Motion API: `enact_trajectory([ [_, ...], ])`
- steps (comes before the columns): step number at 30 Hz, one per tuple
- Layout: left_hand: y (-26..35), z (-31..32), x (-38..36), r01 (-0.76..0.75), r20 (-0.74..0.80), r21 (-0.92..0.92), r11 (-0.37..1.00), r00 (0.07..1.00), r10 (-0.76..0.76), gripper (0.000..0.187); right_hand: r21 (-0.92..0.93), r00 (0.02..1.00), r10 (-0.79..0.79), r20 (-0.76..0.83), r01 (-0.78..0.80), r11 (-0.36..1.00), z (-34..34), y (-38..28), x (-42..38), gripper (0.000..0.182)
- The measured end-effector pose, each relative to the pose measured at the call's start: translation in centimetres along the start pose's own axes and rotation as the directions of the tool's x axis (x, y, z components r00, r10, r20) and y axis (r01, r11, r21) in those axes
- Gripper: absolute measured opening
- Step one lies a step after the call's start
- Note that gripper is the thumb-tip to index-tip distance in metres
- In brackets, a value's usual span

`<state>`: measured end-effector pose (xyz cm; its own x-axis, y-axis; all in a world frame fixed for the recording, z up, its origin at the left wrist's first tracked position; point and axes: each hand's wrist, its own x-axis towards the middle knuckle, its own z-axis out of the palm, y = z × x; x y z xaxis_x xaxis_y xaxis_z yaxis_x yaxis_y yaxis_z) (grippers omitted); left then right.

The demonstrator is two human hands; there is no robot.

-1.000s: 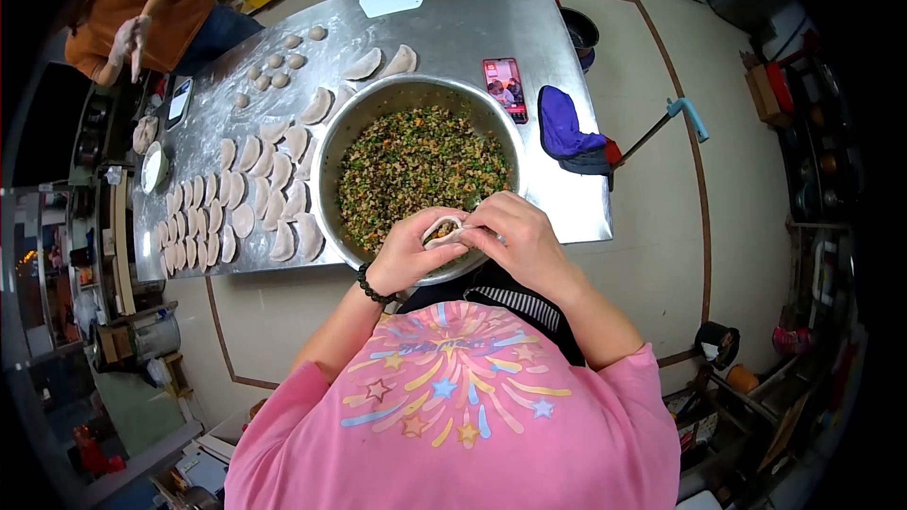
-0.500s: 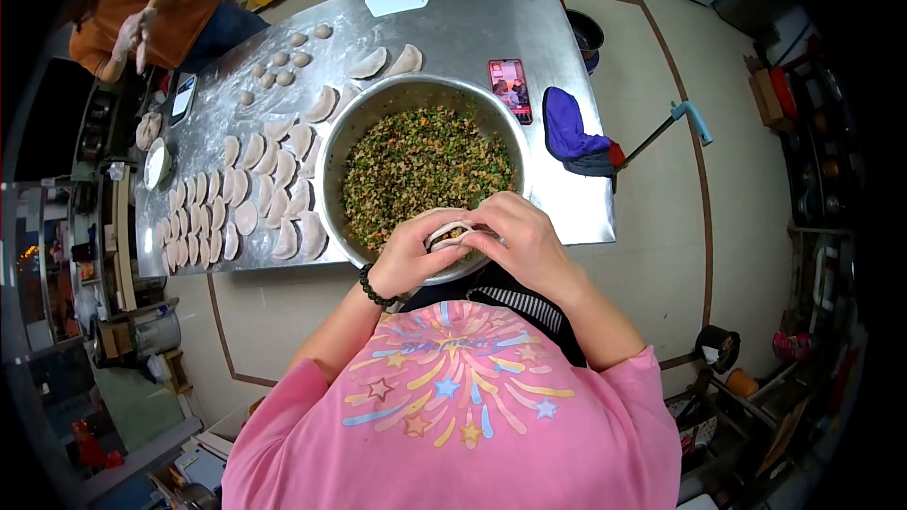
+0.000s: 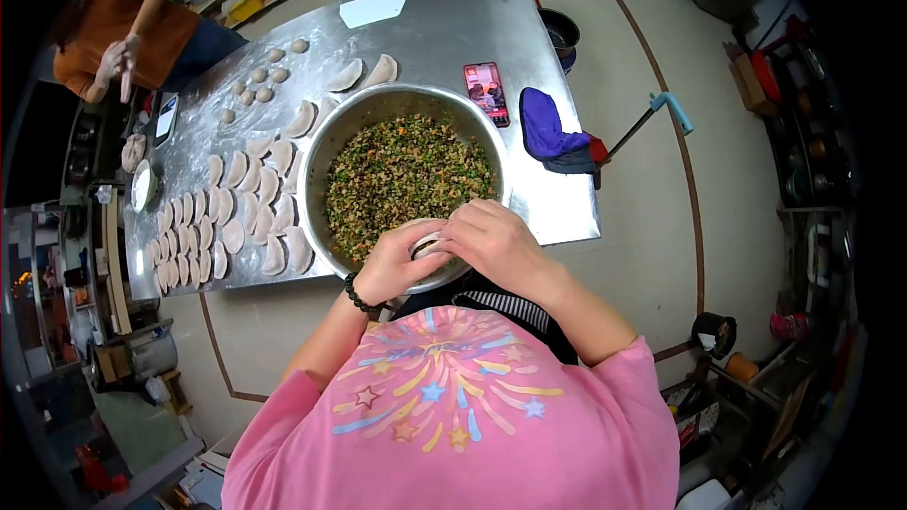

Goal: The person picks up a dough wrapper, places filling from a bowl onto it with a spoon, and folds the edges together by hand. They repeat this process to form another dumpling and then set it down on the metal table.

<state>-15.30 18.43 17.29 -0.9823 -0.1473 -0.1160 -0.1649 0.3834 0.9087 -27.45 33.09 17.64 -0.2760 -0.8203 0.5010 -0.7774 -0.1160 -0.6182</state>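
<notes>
Between my two hands is a dumpling (image 3: 424,246), its pale wrapper folded around a dark filling that shows through a narrow gap. My left hand (image 3: 401,260) cups it from the left, a dark beaded bracelet on that wrist. Fingers of my right hand (image 3: 489,242) pinch the wrapper's edge on the right and partly hide it. Both hands are over the near rim of a large steel bowl (image 3: 312,217), which holds chopped green and brown filling (image 3: 406,179). Left of the bowl, rows of folded dumplings (image 3: 267,185) lie on the floured steel table (image 3: 378,47).
Several dough balls (image 3: 260,76) sit at the far left, near a co-worker (image 3: 142,33) whose hands are together. Right of the bowl lie a phone (image 3: 487,94) and a purple cloth item (image 3: 551,127). A white dish (image 3: 144,186) stands by the left edge.
The gap in the dumpling's wrapper looks narrower, with my right fingers further over its edge. The whole view has shifted slightly, so the table appears further left.
</notes>
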Motion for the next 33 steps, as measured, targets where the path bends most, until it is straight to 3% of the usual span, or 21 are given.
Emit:
enact_trajectory([
  [4, -0.3, -0.1, 0.2, -0.038, 0.044, -0.015, 0.999, 0.998, 0.038, 0.036, -0.007, 1.000, -0.017, -0.011, 0.017, 1.000, 0.3, -0.2, 0.0, 0.015],
  [6, 0.3, -0.5, 0.0, 0.142, 0.118, -0.082, 0.986, 0.984, -0.132, 0.052, -0.018, 0.999, -0.027, -0.021, 0.027, 0.999, 0.3, -0.2, 0.3, 0.015],
  [8, -0.4, -1.5, -0.3, 0.036, 0.126, -0.410, 0.911, 0.992, 0.018, 0.081, -0.028, 0.999, -0.034, -0.032, 0.033, 0.999, -0.1, -0.8, 0.6, 0.015],
  [9, 0.5, -2.7, -0.6, 0.096, 0.209, -0.602, 0.793, 0.977, 0.040, 0.103, 0.071, 0.991, 0.044, -0.127, -0.035, 0.997, -0.9, -1.8, 1.3, 0.015],
  [10, 1.9, -3.4, -0.9, 0.140, 0.219, -0.754, 0.642, 0.975, 0.045, 0.108, 0.175, 0.969, 0.128, -0.212, -0.092, 0.980, -1.5, -2.6, 1.7, 0.015],
  [12, 1.2, -3.5, -1.1, 0.051, 0.179, -0.726, 0.685, 0.977, 0.118, 0.099, 0.222, 0.956, 0.152, -0.252, -0.096, 0.970, -1.6, -3.0, 2.2, 0.015],
  [14, 0.5, -2.2, -1.0, 0.080, 0.099, -0.596, 0.799, 0.995, -0.025, 0.082, 0.195, 0.928, 0.113, -0.356, -0.044, 0.980, -1.6, -3.1, 2.7, 0.016],
  [15, 0.6, -1.8, -0.8, -0.035, 0.038, -0.567, 0.823, 0.997, 0.069, 0.062, 0.171, 0.925, 0.114, -0.362, -0.054, 0.984, -1.0, -2.7, 2.5, 0.016],
  [19, 0.9, -1.5, -0.9, -0.020, -0.022, -0.494, 0.869, 1.000, 0.011, 0.046, 0.133, 0.932, 0.100, -0.348, -0.056, 0.989, -0.8, -2.3, 1.9, 0.017],
  [24, 0.4, -1.3, -0.4, -0.035, -0.060, -0.380, 0.924, 0.998, 0.013, 0.046, -0.014, 0.954, -0.007, -0.301, 0.003, 1.000, -0.8, -1.6, 1.5, 0.024],
  [26, 0.3, -1.2, -0.1, -0.177, -0.101, -0.316, 0.932, 0.983, 0.152, 0.046, -0.029, 0.951, -0.033, -0.306, 0.026, 0.999, -0.9, -1.5, 1.4, 0.025],
  [28, 0.3, -0.8, -0.2, -0.163, -0.126, -0.339, 0.926, 0.984, 0.127, 0.044, -0.038, 0.948, -0.063, -0.311, 0.054, 0.998, -0.8, -1.5, 1.4, 0.026],
  [30, 0.5, -0.5, -0.4, -0.027, -0.121, -0.475, 0.880, 0.992, -0.035, 0.044, -0.022, 0.944, -0.017, -0.329, 0.010, 1.000, -1.0, -1.7, 1.6, 0.026],
  [33, 0.0, -0.5, -0.3, -0.044, -0.115, -0.458, 0.888, 0.993, -0.011, 0.047, 0.022, 0.946, 0.029, -0.322, -0.023, 0.999, -0.9, -1.9, 1.7, 0.026],
])
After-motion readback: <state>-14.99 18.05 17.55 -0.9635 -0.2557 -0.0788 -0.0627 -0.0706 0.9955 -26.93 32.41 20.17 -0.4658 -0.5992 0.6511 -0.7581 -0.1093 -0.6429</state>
